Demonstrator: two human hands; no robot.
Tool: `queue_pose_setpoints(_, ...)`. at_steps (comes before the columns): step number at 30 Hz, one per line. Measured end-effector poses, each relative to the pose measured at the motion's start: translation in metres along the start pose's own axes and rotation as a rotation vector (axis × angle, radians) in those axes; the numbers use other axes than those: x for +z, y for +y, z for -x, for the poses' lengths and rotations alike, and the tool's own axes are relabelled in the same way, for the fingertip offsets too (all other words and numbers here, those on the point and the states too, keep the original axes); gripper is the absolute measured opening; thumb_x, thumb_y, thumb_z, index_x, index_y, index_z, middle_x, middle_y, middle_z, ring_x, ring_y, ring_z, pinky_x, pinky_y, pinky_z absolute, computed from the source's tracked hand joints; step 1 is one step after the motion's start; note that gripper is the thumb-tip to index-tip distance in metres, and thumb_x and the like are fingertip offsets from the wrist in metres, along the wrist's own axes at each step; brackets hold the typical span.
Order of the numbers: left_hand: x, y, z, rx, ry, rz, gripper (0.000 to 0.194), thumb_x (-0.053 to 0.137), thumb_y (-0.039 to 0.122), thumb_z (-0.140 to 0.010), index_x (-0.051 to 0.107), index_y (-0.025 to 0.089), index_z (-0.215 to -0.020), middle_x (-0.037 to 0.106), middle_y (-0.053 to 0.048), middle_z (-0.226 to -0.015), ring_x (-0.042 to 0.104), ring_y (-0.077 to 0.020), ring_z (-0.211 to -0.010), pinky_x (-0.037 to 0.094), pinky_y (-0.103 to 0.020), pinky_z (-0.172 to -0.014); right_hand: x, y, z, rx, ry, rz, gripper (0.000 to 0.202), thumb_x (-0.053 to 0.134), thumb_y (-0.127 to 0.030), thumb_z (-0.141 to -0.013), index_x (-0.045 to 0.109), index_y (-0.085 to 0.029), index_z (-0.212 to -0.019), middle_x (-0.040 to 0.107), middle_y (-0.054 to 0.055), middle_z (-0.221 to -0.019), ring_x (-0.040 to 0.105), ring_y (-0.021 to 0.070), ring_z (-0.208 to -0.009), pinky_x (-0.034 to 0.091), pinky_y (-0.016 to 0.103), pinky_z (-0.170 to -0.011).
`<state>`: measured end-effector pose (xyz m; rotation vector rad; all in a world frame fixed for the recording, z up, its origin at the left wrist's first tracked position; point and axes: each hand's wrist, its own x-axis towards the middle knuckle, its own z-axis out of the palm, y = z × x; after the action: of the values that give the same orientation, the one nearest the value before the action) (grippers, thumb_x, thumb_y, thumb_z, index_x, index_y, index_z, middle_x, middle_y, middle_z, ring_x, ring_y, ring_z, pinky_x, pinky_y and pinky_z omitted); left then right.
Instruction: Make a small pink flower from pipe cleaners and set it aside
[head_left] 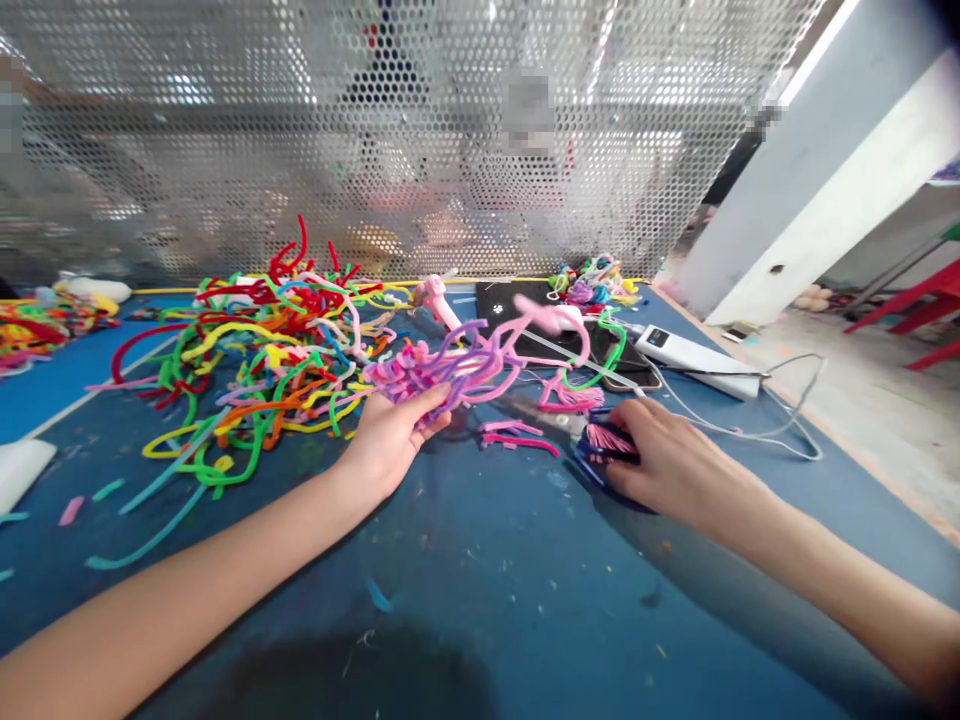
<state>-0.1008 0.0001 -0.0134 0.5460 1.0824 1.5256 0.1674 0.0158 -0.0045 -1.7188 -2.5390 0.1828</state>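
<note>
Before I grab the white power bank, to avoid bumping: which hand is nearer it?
Your right hand, just in front of the power bank; your left hand is farther left.

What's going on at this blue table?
A person's left hand holds a bunch of fuzzy pink and purple pipe cleaners above the blue tabletop. The right hand has dark-blue-handled scissors in its grip. A tangled multicoloured heap of pipe cleaners lies left of the bunch.

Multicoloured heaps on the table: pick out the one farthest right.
The small heap by the perforated screen, behind the white device; the big heap and left-edge heap lie well left of it.
</note>
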Motion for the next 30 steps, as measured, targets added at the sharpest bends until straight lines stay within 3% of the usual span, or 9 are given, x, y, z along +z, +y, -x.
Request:
queue_pose_setpoints(4, 0.004, 0.01, 0.002, 0.068, 0.007, 0.079, 0.017, 0.08, 0.01, -0.058, 0.07, 0.015, -0.069, 0.072, 0.002, -0.068, 0.068, -0.011, -0.066, 0.056, -0.017, -0.057, -0.002, 0.014, -0.002, 0.07, 0.193, -0.056, 0.035, 0.052, -0.051, -0.079, 0.043, -0.019, -0.09, 0.058, 0.011, -0.091, 0.06, 0.0284, -0.083, 0.045, 0.036, -0.068)
queue_pose_setpoints(8, 0.011, 0.02, 0.007, 0.079, -0.067, 0.15, 0.013, 0.079, 0.008, -0.059, 0.072, 0.012, -0.068, 0.074, -0.002, -0.071, 0.071, -0.0136, -0.071, 0.058, -0.018, -0.064, -0.01, 0.009, 0.001, 0.082, 0.163, -0.036, 0.047, 0.051, -0.063, -0.075, 0.042, -0.021, -0.092, 0.057, 0.013, -0.101, 0.061, 0.0335, -0.092, 0.045, 0.038, -0.068)
queue_pose_setpoints(13, 0.013, 0.023, 0.008, 0.073, -0.038, 0.148, 0.008, 0.075, 0.003, -0.058, 0.07, 0.008, -0.058, 0.072, -0.004, -0.061, 0.068, -0.01, -0.061, 0.056, -0.013, -0.059, -0.027, 0.005, 0.0, 0.048, 0.18, 0.117, 0.053, 0.05, -0.068, -0.074, 0.048, -0.018, -0.09, 0.058, 0.019, -0.098, 0.058, 0.0412, -0.097, 0.044, 0.044, -0.073)
queue_pose_setpoints(15, 0.014, 0.022, 0.009, 0.077, -0.026, 0.154, 0.009, 0.075, 0.002, -0.057, 0.069, 0.009, -0.057, 0.071, -0.002, -0.058, 0.067, -0.0094, -0.059, 0.055, -0.013, -0.058, -0.031, 0.004, 0.001, 0.015, 0.104, 0.01, 0.053, 0.053, -0.067, -0.073, 0.05, -0.017, -0.091, 0.059, 0.016, -0.095, 0.059, 0.0377, -0.092, 0.044, 0.042, -0.073)
queue_pose_setpoints(19, 0.023, 0.017, 0.013, 0.065, -0.031, 0.162, 0.008, 0.076, 0.005, -0.056, 0.071, 0.01, -0.06, 0.071, -0.001, -0.059, 0.066, -0.0085, -0.059, 0.055, -0.013, -0.057, -0.027, -0.01, 0.01, -0.126, -0.175, -0.408, 0.047, 0.051, -0.064, -0.078, 0.053, -0.019, -0.092, 0.061, 0.009, -0.093, 0.059, 0.0269, -0.082, 0.045, 0.036, -0.07)
queue_pose_setpoints(24, 0.041, 0.01, 0.02, 0.043, -0.056, 0.157, 0.009, 0.076, 0.007, -0.053, 0.068, 0.01, -0.051, 0.069, -0.001, -0.055, 0.065, -0.0081, -0.058, 0.055, -0.014, -0.058, -0.018, -0.036, 0.008, -0.186, -0.258, -0.766, 0.048, 0.042, -0.069, -0.082, 0.046, -0.021, -0.079, 0.049, 0.0, -0.071, 0.047, 0.0158, -0.062, 0.041, 0.029, -0.057)
queue_pose_setpoints(30, 0.051, 0.013, 0.022, 0.046, -0.069, 0.117, 0.01, 0.076, 0.008, -0.051, 0.067, 0.011, -0.05, 0.068, 0.001, -0.054, 0.062, -0.0067, -0.055, 0.053, -0.014, -0.057, -0.013, -0.045, -0.003, -0.188, -0.329, -0.982, 0.053, 0.03, -0.074, -0.083, 0.039, -0.022, -0.079, 0.039, -0.003, -0.071, 0.039, 0.0113, -0.058, 0.043, 0.028, -0.056)
